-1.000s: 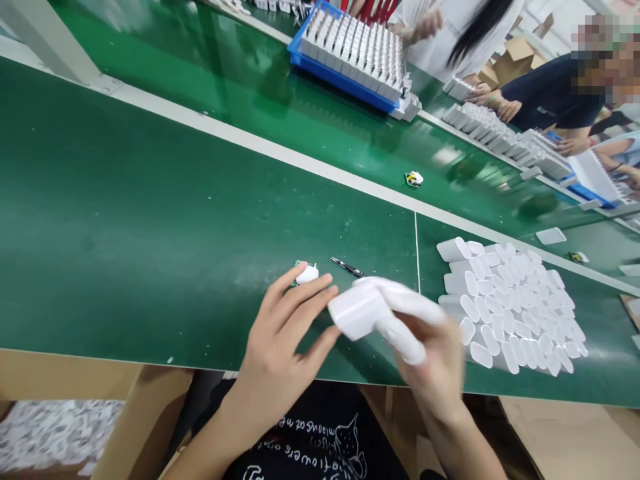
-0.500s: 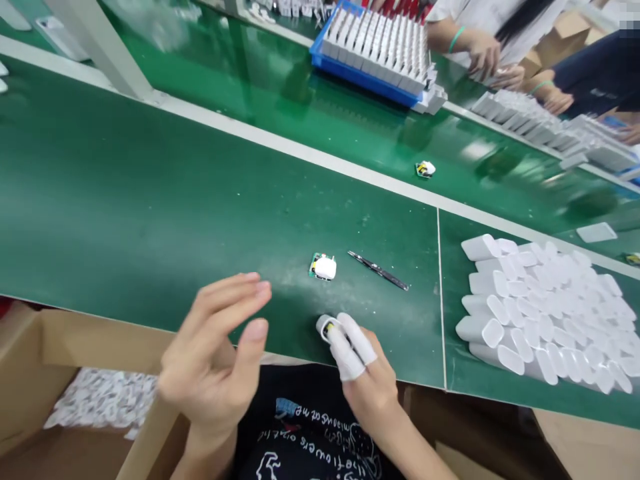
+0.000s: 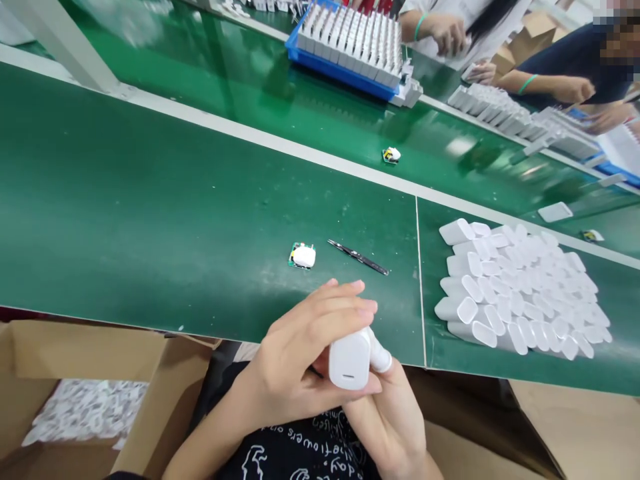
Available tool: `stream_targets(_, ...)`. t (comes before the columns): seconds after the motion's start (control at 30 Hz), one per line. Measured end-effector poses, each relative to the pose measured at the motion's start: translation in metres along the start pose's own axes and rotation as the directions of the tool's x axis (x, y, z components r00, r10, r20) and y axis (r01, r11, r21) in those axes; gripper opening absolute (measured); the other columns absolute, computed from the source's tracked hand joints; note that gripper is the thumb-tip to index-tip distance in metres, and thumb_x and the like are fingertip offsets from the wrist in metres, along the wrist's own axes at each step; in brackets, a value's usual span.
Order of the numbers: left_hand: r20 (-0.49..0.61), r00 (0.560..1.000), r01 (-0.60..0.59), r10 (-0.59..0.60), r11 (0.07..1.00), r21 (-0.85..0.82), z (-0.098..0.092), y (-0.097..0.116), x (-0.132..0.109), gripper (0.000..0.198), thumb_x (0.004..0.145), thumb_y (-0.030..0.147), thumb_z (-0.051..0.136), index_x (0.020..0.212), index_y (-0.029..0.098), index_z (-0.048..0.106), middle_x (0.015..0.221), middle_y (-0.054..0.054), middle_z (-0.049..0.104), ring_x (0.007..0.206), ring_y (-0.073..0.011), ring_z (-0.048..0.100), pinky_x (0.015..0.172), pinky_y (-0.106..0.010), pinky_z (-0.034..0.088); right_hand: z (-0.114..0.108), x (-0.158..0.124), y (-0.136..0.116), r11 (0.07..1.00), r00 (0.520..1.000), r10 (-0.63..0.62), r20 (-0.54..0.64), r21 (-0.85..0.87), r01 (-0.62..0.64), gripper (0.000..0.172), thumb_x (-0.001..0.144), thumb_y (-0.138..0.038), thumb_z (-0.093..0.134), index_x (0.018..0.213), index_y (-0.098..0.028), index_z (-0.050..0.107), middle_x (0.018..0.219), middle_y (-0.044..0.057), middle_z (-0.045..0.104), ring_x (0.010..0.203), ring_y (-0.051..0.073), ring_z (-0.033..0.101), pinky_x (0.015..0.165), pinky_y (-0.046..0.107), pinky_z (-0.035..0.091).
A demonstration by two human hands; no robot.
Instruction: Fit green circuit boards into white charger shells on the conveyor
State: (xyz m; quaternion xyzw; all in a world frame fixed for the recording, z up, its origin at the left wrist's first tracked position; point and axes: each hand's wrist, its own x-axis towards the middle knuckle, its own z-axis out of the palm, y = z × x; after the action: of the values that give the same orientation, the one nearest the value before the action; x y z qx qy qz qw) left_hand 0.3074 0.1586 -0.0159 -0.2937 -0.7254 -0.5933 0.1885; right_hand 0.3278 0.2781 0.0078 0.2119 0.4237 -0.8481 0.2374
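Note:
Close in front of my body, both hands meet around a white plastic charger housing (image 3: 349, 360), whose rounded end with a small dark slot faces me. My left hand (image 3: 295, 353) wraps it from the left, fingers over the top and thumb beneath. From the right, my right hand (image 3: 393, 400) grips it, white finger cots on its fingers; part of that grip is hidden. On the green bench beyond lies a small circuit board (image 3: 302, 256) with a white cover and yellow part. Black tweezers (image 3: 358, 257) rest to its right.
Many white housings (image 3: 520, 287) stand packed at the right. Across the white rail (image 3: 240, 137) lie another board (image 3: 391, 155) and a blue tray (image 3: 345, 72) of white parts. Co-workers' hands (image 3: 447, 33) work beyond. A cardboard box (image 3: 100, 350) of small white pieces sits lower left.
My left hand has moved right and closed around the housing held in my right hand. The housing has turned so its slotted end faces me. The view has shifted slightly.

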Motion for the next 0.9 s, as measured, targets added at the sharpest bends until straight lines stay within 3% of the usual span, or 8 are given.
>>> stream_targets(0.2, -0.003, 0.997, 0.082, -0.082, 0.996, 0.047, 0.009, -0.001, -0.002, 0.049, 0.08, 0.023, 0.072, 0.124, 0.016, 0.052, 0.113, -0.009, 0.068, 0.116, -0.0233, 0.062, 0.105, -0.043, 0.05, -0.011, 0.004, 0.006, 0.994, 0.998, 0.059, -0.01, 0.094, -0.057, 0.024, 0.07, -0.038, 0.065, 0.091, -0.025, 0.063, 0.087, 0.003, 0.071, 0.081, 0.025, 0.069, 0.068, 0.038, 0.062)
stream_targets(0.33, 0.059, 0.984, 0.163, -0.165, 0.986, 0.042, 0.016, -0.005, -0.005, 0.048, 0.082, 0.037, 0.067, 0.122, 0.017, 0.05, 0.116, -0.012, 0.063, 0.119, -0.0273, 0.057, 0.105, -0.051, 0.046, -0.016, 0.012, 0.01, 0.961, 0.996, 0.081, -0.039, 0.267, -0.068, 0.023, 0.066, -0.032, 0.074, 0.086, -0.026, 0.064, 0.074, -0.004, 0.068, 0.068, 0.017, 0.066, 0.067, 0.029, 0.06)
stream_targets(0.5, 0.119, 0.989, 0.093, -0.081, 0.991, -0.094, 0.016, -0.007, -0.005, 0.035, 0.09, 0.031, 0.054, 0.121, 0.017, 0.048, 0.103, -0.008, 0.061, 0.112, -0.0229, 0.057, 0.112, -0.051, 0.035, -0.013, 0.01, 0.012, 0.91, 0.998, 0.057, 0.012, 0.411, -0.057, 0.024, 0.061, -0.028, 0.084, 0.08, -0.026, 0.07, 0.069, -0.007, 0.067, 0.064, 0.012, 0.062, 0.069, 0.022, 0.058)
stream_targets(0.63, 0.179, 0.983, 0.07, -0.033, 0.977, -0.201, 0.009, -0.013, -0.004, 0.039, 0.098, 0.033, 0.039, 0.134, 0.02, 0.045, 0.12, -0.008, 0.062, 0.122, -0.0211, 0.053, 0.116, -0.044, 0.033, -0.022, 0.009, 0.006, 0.963, 0.998, -0.061, 0.034, 0.263, 0.05, 0.025, 0.066, -0.035, 0.083, 0.086, -0.025, 0.073, 0.08, -0.004, 0.072, 0.07, 0.011, 0.065, 0.069, 0.02, 0.056)
stream_targets(0.7, 0.184, 0.977, 0.136, -0.107, 0.979, -0.152, 0.004, -0.02, -0.005, 0.043, 0.101, 0.033, 0.032, 0.142, 0.024, 0.039, 0.137, -0.006, 0.054, 0.136, -0.0206, 0.042, 0.118, -0.039, 0.031, -0.031, 0.022, -0.012, 0.967, 0.969, -0.245, 0.019, -0.068, 0.246, 0.026, 0.072, -0.044, 0.076, 0.089, -0.024, 0.073, 0.084, 0.0, 0.074, 0.072, 0.014, 0.067, 0.066, 0.024, 0.057)
stream_targets(0.77, 0.126, 0.961, 0.257, -0.247, 0.964, -0.069, -0.001, -0.027, -0.007, 0.045, 0.101, 0.034, 0.029, 0.145, 0.027, 0.035, 0.148, -0.003, 0.044, 0.142, -0.0193, 0.034, 0.118, -0.035, 0.03, -0.041, 0.047, -0.049, 0.707, 0.878, -0.477, 0.048, -0.572, 0.415, 0.029, 0.078, -0.047, 0.068, 0.092, -0.021, 0.072, 0.088, 0.004, 0.074, 0.076, 0.019, 0.069, 0.068, 0.03, 0.057)
stream_targets(0.8, 0.082, 0.945, 0.321, -0.317, 0.946, -0.043, -0.003, -0.029, -0.007, 0.044, 0.101, 0.035, 0.028, 0.145, 0.029, 0.035, 0.15, -0.002, 0.042, 0.142, -0.0186, 0.033, 0.118, -0.035, 0.03, -0.046, 0.063, -0.074, 0.408, 0.844, -0.526, 0.102, -0.841, 0.356, 0.029, 0.082, -0.045, 0.065, 0.097, -0.021, 0.07, 0.094, 0.005, 0.074, 0.082, 0.02, 0.07, 0.075, 0.034, 0.057)
stream_targets(0.9, -0.017, 0.905, 0.424, -0.425, 0.905, -0.038, -0.007, -0.032, -0.008, 0.043, 0.101, 0.037, 0.027, 0.141, 0.034, 0.041, 0.146, 0.001, 0.049, 0.138, -0.0184, 0.041, 0.117, -0.036, 0.033, -0.056, 0.124, -0.153, 0.142, 0.748, -0.661, 0.068, -0.967, 0.213, 0.026, 0.079, -0.027, 0.072, 0.102, -0.016, 0.068, 0.105, 0.01, 0.07, 0.103, 0.026, 0.064, 0.096, 0.045, 0.047)
